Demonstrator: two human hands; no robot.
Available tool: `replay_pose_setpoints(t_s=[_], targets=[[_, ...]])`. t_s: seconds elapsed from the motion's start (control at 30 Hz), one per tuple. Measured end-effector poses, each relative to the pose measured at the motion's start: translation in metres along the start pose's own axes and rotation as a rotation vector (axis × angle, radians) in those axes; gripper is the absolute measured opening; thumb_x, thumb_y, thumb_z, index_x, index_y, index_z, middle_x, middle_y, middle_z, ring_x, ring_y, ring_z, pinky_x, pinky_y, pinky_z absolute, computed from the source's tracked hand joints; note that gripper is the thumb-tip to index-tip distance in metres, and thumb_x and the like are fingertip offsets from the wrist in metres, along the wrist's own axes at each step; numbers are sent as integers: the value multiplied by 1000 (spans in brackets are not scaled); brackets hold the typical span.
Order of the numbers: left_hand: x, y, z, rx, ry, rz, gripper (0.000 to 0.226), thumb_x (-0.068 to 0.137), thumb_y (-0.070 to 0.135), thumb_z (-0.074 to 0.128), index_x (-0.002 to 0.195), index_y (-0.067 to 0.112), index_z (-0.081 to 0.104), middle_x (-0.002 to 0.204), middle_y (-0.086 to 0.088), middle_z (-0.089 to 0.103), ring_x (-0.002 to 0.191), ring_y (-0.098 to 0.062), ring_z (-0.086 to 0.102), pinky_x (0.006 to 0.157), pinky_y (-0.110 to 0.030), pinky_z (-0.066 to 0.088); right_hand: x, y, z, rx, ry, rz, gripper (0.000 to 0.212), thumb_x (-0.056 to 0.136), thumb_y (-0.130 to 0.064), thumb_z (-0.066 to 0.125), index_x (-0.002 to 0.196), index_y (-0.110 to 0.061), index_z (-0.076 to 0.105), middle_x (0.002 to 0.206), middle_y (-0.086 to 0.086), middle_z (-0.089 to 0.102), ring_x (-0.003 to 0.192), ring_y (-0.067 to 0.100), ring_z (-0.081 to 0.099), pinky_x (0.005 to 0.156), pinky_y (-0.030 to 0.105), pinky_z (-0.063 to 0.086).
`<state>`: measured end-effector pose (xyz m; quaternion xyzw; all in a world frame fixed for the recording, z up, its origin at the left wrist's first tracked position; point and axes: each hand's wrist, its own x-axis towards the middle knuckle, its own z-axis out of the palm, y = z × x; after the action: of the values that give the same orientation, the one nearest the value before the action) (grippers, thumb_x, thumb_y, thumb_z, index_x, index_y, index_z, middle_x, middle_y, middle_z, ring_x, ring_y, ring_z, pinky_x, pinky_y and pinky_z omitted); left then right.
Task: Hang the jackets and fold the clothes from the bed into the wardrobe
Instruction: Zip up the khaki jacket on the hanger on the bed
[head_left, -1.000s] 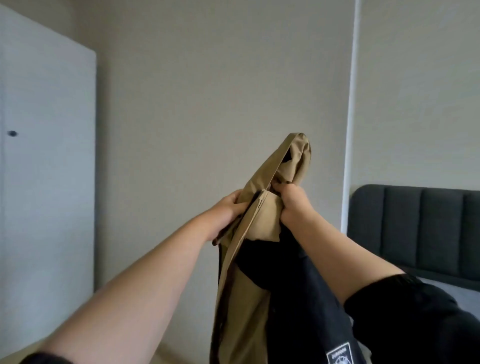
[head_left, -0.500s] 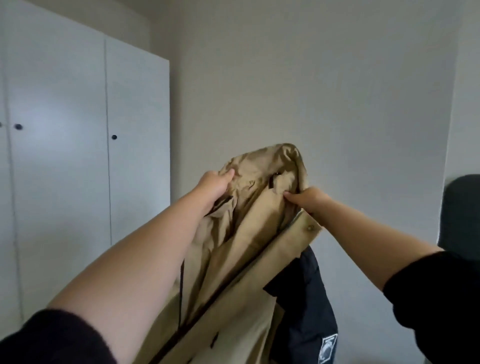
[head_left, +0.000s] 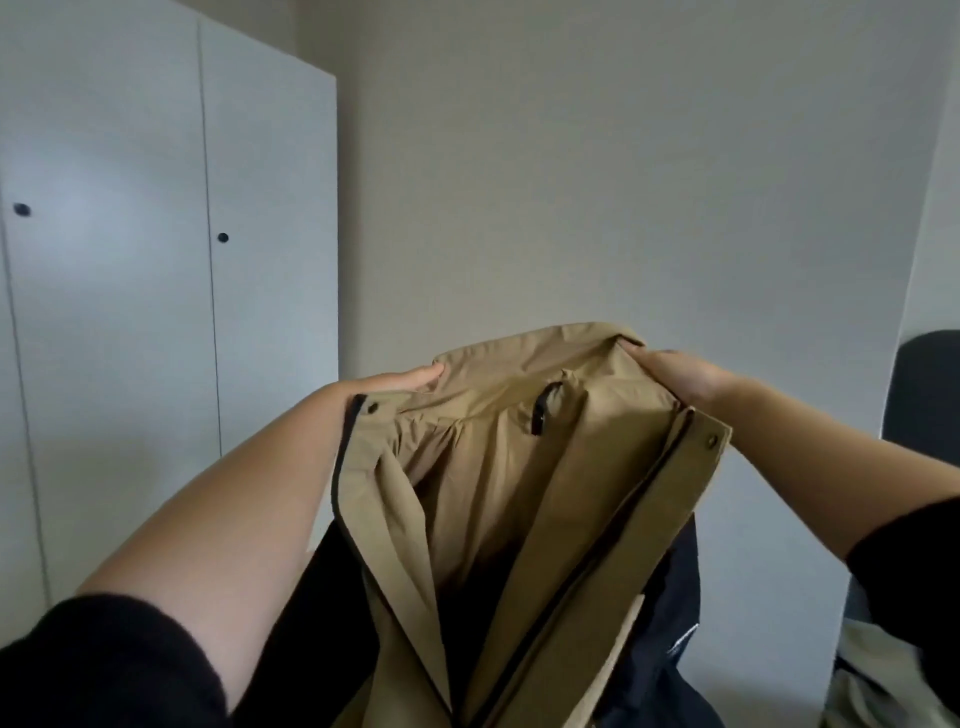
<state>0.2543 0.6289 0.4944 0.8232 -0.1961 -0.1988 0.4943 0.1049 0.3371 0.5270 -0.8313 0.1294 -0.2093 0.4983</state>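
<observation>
Head view: the tan cotton jacket (head_left: 519, 467) hangs open in mid-air before the far beige wall (head_left: 597, 182), lining facing near. The left hand (head_left: 395, 382) grips its left shoulder, the right hand (head_left: 675, 371) its right shoulder. The closed white two-door wardrobe (head_left: 156, 260) stands left.

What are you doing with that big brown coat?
A person is holding up a tan jacket with both hands. The left hand grips one side of the collar and the right hand grips the other, spreading it open so the inside lining and its small hanging loop show. A dark garment hangs behind it. The white wardrobe on the left has its doors closed, so the jacket is not hung up yet.
</observation>
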Motion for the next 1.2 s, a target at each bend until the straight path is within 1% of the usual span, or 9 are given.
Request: replay_pose_setpoints(t_s=[0.1, 0.2, 0.37, 0.47, 0.57, 0.7, 0.87, 1.07, 1.2], targets=[[-2, 0, 27, 432, 270, 35, 79, 83, 75, 39, 136, 18, 48, 137, -6, 53, 121, -24, 52, 99, -35, 41, -3, 0, 6, -100, 13, -60, 48, 93, -55, 47, 112, -14, 62, 102, -1, 55, 81, 11, 53, 71, 14, 37], [-3, 11, 70, 496, 666, 499, 24, 89, 44, 54, 102, 23, 55, 97, 4, 62, 86, -17, 58, 70, -31, 45, -4, -2, 14, -109, 39, -99, 57, 93, -56, 45, 124, -10, 60, 123, 7, 57, 92, 14, 46, 76, 17, 33], [-24, 24, 124, 664, 624, 1114, 20, 80, 38, 54, 83, 19, 59, 82, 7, 59, 77, -11, 53, 66, -29, 49, -4, 0, 18, -103, 28, -140, 54, 92, -56, 47, 122, -13, 62, 121, 5, 57, 90, 10, 46, 68, 9, 32], [-7, 11, 131, 904, 501, 998, 63, 77, 43, 59, 133, 18, 47, 133, 3, 50, 122, -13, 41, 102, -30, 38, -6, 3, 13, -96, 30, -134, 52, 93, -56, 46, 121, -16, 62, 110, -1, 53, 91, 10, 46, 78, 15, 32], [10, 0, 135, 855, 375, 874, 88, 72, 45, 68, 146, 25, 26, 149, 6, 34, 135, -14, 30, 113, -30, 26, -9, 7, 8, -107, 4, -141, 51, 95, -53, 44, 121, -13, 60, 105, -3, 50, 82, 7, 48, 67, 6, 33], [19, -2, 155, 733, 261, 845, 64, 69, 50, 71, 125, 31, 48, 125, 5, 58, 113, -18, 55, 98, -38, 45, -14, 11, 8, -19, -34, -87, 43, 96, -46, 47, 119, -11, 58, 102, -3, 54, 76, 5, 51, 73, 13, 37], [27, -13, 191, 684, 214, 645, 15, 78, 36, 60, 78, 21, 58, 86, -2, 64, 89, -26, 61, 78, -34, 48, -19, 18, 2, 88, -73, -37, 28, 96, -41, 49, 102, -15, 57, 80, -8, 56, 61, -2, 55, 43, 4, 39], [42, -22, 172, 576, 574, 614, 26, 81, 22, 58, 56, 22, 50, 59, 6, 52, 70, -23, 58, 57, -23, 32, -13, 42, -24, -424, -68, -98, 57, 79, -66, 56, 110, -18, 61, 96, -6, 60, 84, 13, 57, 75, 21, 41], [45, -2, 143, 497, 830, 582, 17, 76, 23, 60, 61, 19, 53, 61, 0, 59, 66, -24, 53, 52, -25, 27, -8, 74, -33, -716, -225, -112, 63, 71, -41, 80, 124, -17, 55, 122, -2, 59, 111, 19, 54, 96, 30, 40]])
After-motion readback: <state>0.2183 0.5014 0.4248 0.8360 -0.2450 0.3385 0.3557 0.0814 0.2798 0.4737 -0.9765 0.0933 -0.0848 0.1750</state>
